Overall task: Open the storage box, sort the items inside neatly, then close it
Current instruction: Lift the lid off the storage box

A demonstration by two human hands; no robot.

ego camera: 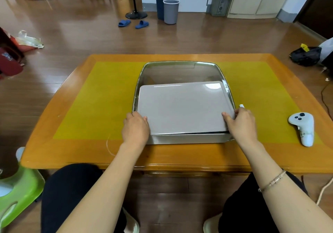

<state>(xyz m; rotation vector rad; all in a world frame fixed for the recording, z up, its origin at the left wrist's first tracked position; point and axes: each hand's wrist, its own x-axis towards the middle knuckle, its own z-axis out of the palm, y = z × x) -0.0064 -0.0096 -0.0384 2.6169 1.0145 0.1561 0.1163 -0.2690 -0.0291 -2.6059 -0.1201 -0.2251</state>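
A grey storage box (187, 138) stands in the middle of the orange table (162, 153). Its flat grey lid (182, 106) lies tilted over the near part of the box. Behind the lid the far part of the box is uncovered, and its translucent rim (180, 63) shows. The contents are hidden. My left hand (136, 129) grips the lid's near left corner, thumb on top. My right hand (241, 123) grips the lid's near right edge, thumb on top and fingers curled round the side.
A white game controller (302, 126) lies on the yellow mat (97, 103) at the right. A green stool (19, 193) stands to the left of my knees. On the floor beyond the table are two bins (170, 11), blue slippers (133, 24) and a black bag (305, 55).
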